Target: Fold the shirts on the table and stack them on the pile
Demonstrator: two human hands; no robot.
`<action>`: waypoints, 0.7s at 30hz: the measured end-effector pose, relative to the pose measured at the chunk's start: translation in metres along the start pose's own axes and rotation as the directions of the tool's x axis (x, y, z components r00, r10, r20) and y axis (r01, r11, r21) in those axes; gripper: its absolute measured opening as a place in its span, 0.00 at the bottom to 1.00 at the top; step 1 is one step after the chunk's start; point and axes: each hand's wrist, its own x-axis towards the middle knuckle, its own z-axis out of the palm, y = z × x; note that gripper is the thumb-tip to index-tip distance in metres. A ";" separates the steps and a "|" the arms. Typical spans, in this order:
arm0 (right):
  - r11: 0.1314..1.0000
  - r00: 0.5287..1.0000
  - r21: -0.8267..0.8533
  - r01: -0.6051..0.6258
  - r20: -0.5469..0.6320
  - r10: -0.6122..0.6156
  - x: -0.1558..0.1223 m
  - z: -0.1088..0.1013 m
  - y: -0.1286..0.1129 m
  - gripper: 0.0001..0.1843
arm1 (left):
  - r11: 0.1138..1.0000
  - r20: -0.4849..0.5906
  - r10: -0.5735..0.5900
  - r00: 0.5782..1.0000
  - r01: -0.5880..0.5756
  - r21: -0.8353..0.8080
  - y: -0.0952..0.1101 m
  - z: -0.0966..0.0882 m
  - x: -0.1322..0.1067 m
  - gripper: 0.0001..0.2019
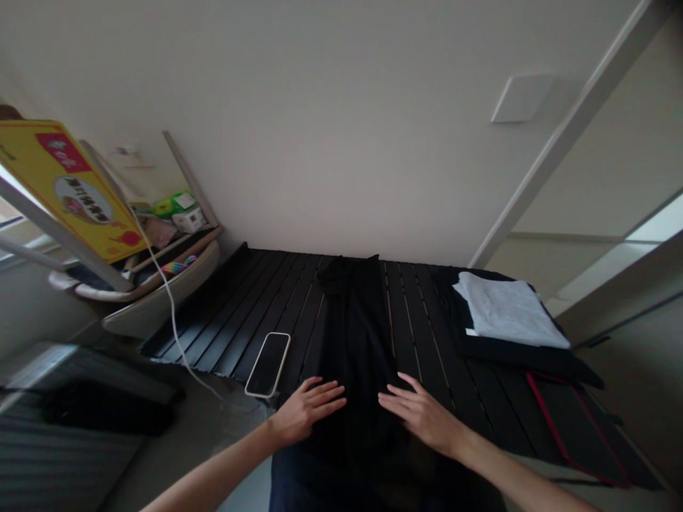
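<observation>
Left hand (306, 411), right hand (421, 416) — open, palms down on black cloth (357, 348)

Both hands (363, 412) on black garment (355, 341)

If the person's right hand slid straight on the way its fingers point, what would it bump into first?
Sliding over the black garment beneath it, the right hand would probably pass just above the left hand and first meet the phone, though depth is hard to judge here.
</observation>
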 end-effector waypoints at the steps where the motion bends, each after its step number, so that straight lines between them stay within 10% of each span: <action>1: 0.989 0.997 0.125 -0.082 0.014 0.081 -0.001 -0.005 0.001 0.30 | 0.994 -0.005 -0.021 1.000 0.021 -0.105 0.006 -0.004 -0.002 0.38; 4: 0.821 0.921 0.444 -0.358 0.025 0.388 0.000 -0.016 0.008 0.22 | 0.881 -0.122 -0.270 0.955 0.193 -0.432 0.022 -0.010 0.000 0.27; 8: 0.578 0.759 0.665 -0.472 -0.026 0.650 0.014 -0.020 0.019 0.25 | 0.626 -0.277 -0.679 0.680 0.339 -0.702 0.021 -0.010 0.023 0.22; 10: 0.535 0.689 0.679 -0.502 -0.060 0.722 0.024 -0.015 0.024 0.25 | 0.560 -0.269 -0.749 0.606 0.361 -0.746 0.012 -0.009 0.039 0.25; 14: 0.588 0.626 0.528 -0.613 -0.131 0.769 0.040 0.010 0.027 0.31 | 0.573 -0.263 -0.775 0.574 0.464 -0.676 -0.010 -0.003 0.060 0.34; 21: 0.649 0.610 0.370 -0.665 -0.232 0.758 0.070 0.020 0.048 0.27 | 0.566 -0.262 -0.800 0.540 0.533 -0.628 -0.044 -0.013 0.074 0.16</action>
